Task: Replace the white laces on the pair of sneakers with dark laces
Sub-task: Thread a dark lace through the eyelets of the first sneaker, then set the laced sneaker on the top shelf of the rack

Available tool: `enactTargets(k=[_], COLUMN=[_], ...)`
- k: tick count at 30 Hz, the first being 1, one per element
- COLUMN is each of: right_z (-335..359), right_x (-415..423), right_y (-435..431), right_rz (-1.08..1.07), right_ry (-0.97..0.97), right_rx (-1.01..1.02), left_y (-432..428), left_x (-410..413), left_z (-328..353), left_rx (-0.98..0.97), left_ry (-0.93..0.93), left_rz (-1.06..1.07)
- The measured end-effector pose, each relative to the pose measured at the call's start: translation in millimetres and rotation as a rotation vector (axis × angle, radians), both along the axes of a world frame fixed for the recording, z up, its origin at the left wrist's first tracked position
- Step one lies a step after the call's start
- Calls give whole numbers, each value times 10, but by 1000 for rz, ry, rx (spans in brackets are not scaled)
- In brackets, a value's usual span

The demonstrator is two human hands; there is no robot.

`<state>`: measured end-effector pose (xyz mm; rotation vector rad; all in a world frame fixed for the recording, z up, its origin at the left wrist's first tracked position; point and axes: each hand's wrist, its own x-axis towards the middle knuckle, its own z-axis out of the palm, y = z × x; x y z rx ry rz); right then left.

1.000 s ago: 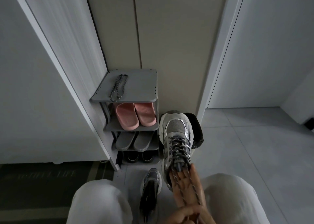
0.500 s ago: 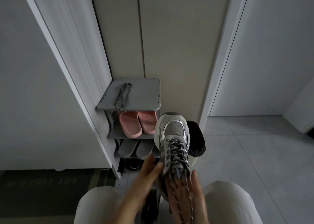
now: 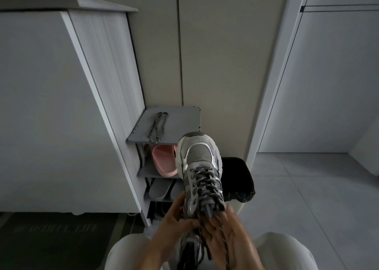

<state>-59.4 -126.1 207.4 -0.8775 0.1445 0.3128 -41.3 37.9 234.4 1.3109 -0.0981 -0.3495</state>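
Observation:
A grey and white sneaker (image 3: 198, 163) with dark speckled laces threaded through it is held up, toe pointing away from me. My left hand (image 3: 174, 218) grips its left side near the collar. My right hand (image 3: 227, 233) holds the heel end from the right, with the loose dark lace ends (image 3: 222, 235) draped across its fingers. The second sneaker (image 3: 189, 253) lies on the floor between my knees, mostly hidden by my hands. A spare dark speckled lace (image 3: 158, 127) lies looped on top of the grey shoe rack (image 3: 184, 122).
The rack holds pink slippers (image 3: 164, 160) on the upper shelf and grey slippers (image 3: 160, 187) below. A black bag (image 3: 238, 177) sits behind the sneaker by the door frame. A white cabinet stands left, a dark mat (image 3: 51, 235) at lower left, grey floor tiles at right.
The view tilted upward. My left hand came up and took hold of the sneaker's left side, and the sneaker rose higher in front of the rack.

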Motion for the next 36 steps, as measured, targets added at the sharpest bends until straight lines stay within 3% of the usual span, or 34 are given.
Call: enactTargets(k=[2,5,9,11,13,18,26,29,31,33,36], right_z=[184,391,532,505,404,420,509,710,887,1024,1208], right_x=[-18,-40,-9,34,87,223,626,932,1175,1462,1925], right_y=[-32,-78,-148,-108,-40,70,211,237,245,266,358], right_rz=[74,100,-142,-136,-75,47,-164,-186,-140,-113,-109], right_ry=[-22,-52,-314,-417,-447,-367,-361,-309,-244,-202,-142], right_rx=[-21,-214,-772,-989,-960,-621,-623,-562,-501,-514,-520], left_y=[13,49,102,79,34,25,121,343,486,578,610], left_x=[4,11,59,78,92,175,557,875,1206,1596,2136], left_z=[10,22,62,94,133,121,299,568,752,910,978], left_rx=[-26,-51,-81,-111,-148,-204,-59,116,272,592,1303], left_ry=[7,21,93,103,89,76,4,-59,-92,-182,-248], left_rz=[22,34,64,58,45,25,-16,19,296,587,555])
